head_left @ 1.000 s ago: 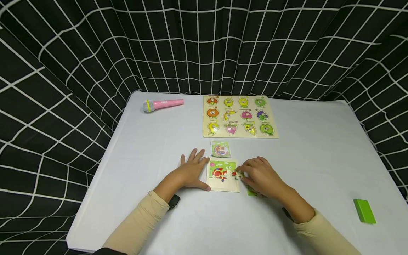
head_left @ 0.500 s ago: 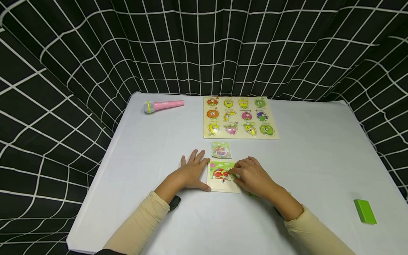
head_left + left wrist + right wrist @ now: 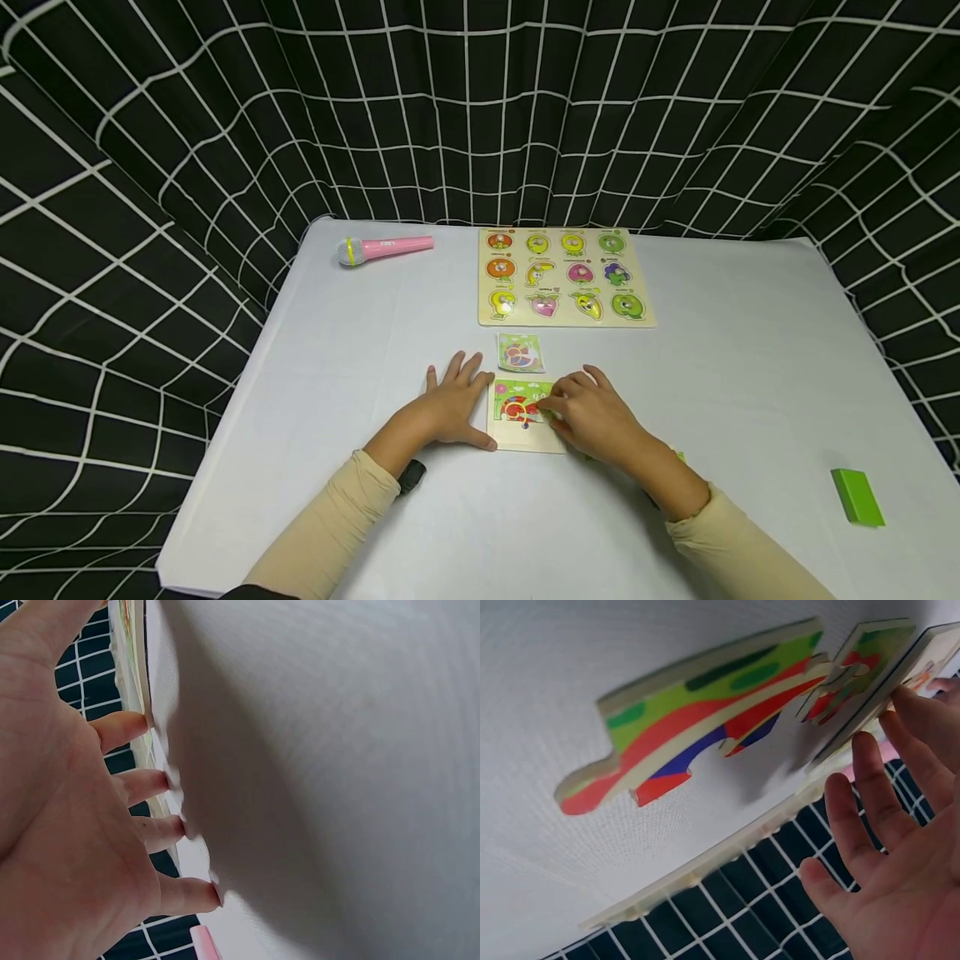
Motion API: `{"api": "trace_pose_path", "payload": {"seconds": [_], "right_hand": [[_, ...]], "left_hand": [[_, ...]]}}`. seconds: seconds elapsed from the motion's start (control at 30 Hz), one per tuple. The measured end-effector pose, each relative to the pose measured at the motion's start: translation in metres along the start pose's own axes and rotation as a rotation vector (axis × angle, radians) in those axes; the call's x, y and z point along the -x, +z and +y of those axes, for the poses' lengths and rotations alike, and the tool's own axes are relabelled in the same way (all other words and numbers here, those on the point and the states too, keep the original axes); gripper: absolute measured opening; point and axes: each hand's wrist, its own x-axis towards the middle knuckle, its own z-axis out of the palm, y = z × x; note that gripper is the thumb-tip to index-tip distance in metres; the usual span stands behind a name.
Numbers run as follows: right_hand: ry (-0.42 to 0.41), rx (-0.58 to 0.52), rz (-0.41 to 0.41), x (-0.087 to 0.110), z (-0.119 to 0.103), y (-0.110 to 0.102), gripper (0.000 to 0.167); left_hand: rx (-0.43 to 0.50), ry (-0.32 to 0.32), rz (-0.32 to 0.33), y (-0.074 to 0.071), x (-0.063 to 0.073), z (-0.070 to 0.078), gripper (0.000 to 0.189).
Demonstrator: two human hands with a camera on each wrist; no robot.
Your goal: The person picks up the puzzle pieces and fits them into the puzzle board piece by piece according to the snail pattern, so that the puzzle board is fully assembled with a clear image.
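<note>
A small square wooden jigsaw board [image 3: 517,440] lies on the table, with a red and green picture along its upper part and bare wood below. My left hand [image 3: 450,408] rests beside it, fingers spread, thumb and index fingertip at its left edge. On the right side of the board, my right hand [image 3: 596,421] holds a jigsaw piece between thumb and index finger, pressed down into the picture; the fingers mostly hide it. Under that hand lie loose jigsaw pieces [image 3: 705,712], green, red and blue, next to the board's edge in the right wrist view.
A small picture card [image 3: 520,352] lies just beyond the board. Farther back is a wooden fruit peg puzzle [image 3: 562,275], with a pink toy microphone [image 3: 390,247] to its left. A green block [image 3: 858,497] sits at the far right of the white table.
My right hand has moved left with the jigsaw piece, from the board's right edge onto the picture, and stays there. The left hand has kept its place.
</note>
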Motion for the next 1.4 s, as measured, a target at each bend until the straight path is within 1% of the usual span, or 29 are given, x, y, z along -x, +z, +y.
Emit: {"api": "trace_pose_path", "payload": {"seconds": [0.17, 0.3, 0.47, 0.6, 0.77, 0.87, 1.1, 1.4], "right_hand": [[-0.003, -0.018, -0.003, -0.001, 0.0, -0.001, 0.027], [0.012, -0.084, 0.005, 0.004, 0.001, -0.004, 0.027], [0.063, -0.145, -0.006, 0.022, 0.007, -0.008, 0.031], [0.092, -0.146, -0.019, 0.036, 0.013, -0.01, 0.032], [0.094, -0.135, -0.006, 0.052, 0.019, -0.012, 0.035], [0.1, -0.13, -0.023, 0.059, 0.021, -0.014, 0.039], [0.117, -0.152, -0.07, 0.062, 0.018, -0.011, 0.035], [0.096, -0.139, -0.056, 0.063, 0.017, -0.013, 0.035]], "left_hand": [[0.01, 0.0, 0.005, -0.001, 0.0, 0.0, 0.109], [0.019, 0.001, 0.011, -0.001, 0.0, 0.0, 0.109], [0.006, 0.004, 0.005, 0.0, 0.0, 0.0, 0.109], [0.003, 0.001, 0.006, 0.0, 0.002, 0.001, 0.109], [0.009, -0.002, 0.003, -0.003, 0.003, 0.001, 0.109], [0.006, 0.003, 0.002, -0.002, 0.003, 0.001, 0.108], [0.001, -0.005, -0.004, 0.0, 0.004, -0.002, 0.109], [0.004, 0.008, -0.009, -0.001, 0.002, -0.002, 0.11]]}}
